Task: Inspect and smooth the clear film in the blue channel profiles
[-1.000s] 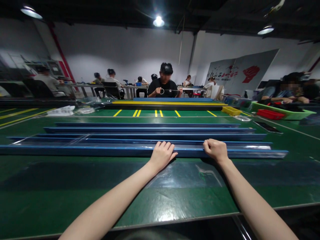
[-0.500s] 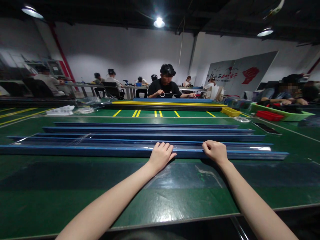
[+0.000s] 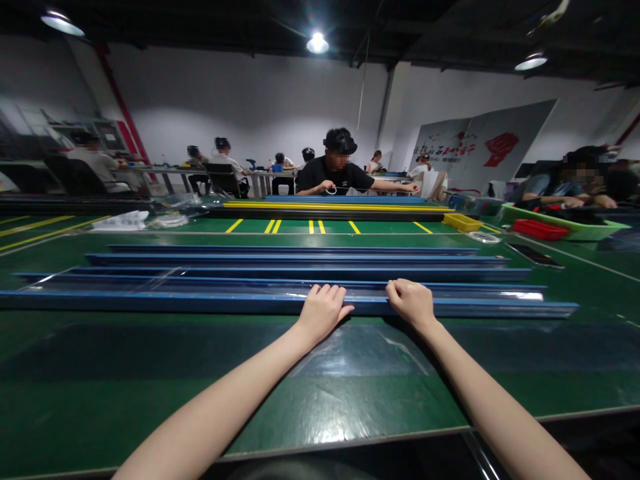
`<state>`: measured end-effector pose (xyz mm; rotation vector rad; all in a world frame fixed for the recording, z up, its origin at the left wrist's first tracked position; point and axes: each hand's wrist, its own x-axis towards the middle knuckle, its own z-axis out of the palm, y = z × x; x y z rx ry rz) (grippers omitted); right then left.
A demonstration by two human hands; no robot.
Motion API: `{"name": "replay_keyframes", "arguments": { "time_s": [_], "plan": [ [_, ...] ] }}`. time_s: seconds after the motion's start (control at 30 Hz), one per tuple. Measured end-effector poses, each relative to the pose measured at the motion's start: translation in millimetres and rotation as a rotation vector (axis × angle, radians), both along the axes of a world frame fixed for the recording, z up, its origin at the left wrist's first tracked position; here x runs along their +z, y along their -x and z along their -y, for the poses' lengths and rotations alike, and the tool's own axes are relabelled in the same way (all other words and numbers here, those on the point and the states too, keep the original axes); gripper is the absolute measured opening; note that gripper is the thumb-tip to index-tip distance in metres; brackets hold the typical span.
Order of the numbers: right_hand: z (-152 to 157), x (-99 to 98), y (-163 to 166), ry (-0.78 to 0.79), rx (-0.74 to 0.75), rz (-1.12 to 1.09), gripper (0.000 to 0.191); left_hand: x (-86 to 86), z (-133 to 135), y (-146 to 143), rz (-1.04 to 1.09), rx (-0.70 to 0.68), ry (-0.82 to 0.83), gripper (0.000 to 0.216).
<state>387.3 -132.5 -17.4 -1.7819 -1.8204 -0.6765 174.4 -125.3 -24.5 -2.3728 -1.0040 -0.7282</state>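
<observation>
A long blue channel strip (image 3: 200,303) with raised edges lies across the green table, and clear film (image 3: 240,288) shows along its inside. My left hand (image 3: 324,309) grips its near edge, fingers over the top and thumb on the near side. A short way to the right, my right hand (image 3: 413,304) is closed at the same edge. Whatever its fingers pinch is hidden. More blue strips (image 3: 300,261) lie parallel just behind. In front, a flat clear plastic sheet (image 3: 165,350) spreads on the table under my forearms.
Farther back lie yellow and black strips (image 3: 340,207), a yellow tray (image 3: 461,223), a red tray (image 3: 540,230) and a green bin (image 3: 595,230). A phone (image 3: 534,255) rests at the right. Across the table a co-worker (image 3: 343,170) stretches a thin cord.
My right hand has slid left along the near edge, closer to my left hand, which stays in place. The co-worker opposite has reached an arm farther to the right.
</observation>
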Motion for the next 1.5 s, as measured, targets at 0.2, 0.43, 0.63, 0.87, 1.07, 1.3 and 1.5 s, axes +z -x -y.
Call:
{"name": "replay_keyframes", "arguments": {
  "time_s": [0.2, 0.43, 0.63, 0.87, 1.07, 1.3, 1.5],
  "plan": [
    [-1.3, 1.2, -1.9, 0.051, -0.026, -0.02, 0.041, -3.0, -0.8, 0.4, 0.003, 0.006, -0.022, 0.029],
    [-1.7, 1.4, -2.2, 0.062, -0.009, 0.0, 0.045, -3.6, -3.0, -1.1, 0.024, 0.02, -0.039, 0.032],
    [-1.7, 1.2, -2.5, 0.055, -0.002, 0.004, 0.046, -4.4, -3.0, -1.2, 0.033, 0.02, -0.037, 0.033],
    [-1.0, 2.6, -1.4, 0.056, -0.006, -0.002, 0.047, -1.9, -2.2, -1.4, 0.037, 0.045, 0.0, 0.032],
    [-0.9, 2.8, -1.5, 0.051, -0.004, 0.008, 0.048, -2.7, -1.3, -1.3, 0.023, 0.033, 0.018, 0.031],
    [2.6, 0.8, -3.6, -0.032, 0.059, 0.128, 0.045, -2.8, 1.0, -1.5, 0.012, 0.029, 0.042, 0.029],
    [6.1, -0.9, 8.6, -0.123, 0.137, 0.198, 0.038, -3.7, 0.4, -1.1, 0.005, 0.029, 0.023, 0.028]
  ]
}}
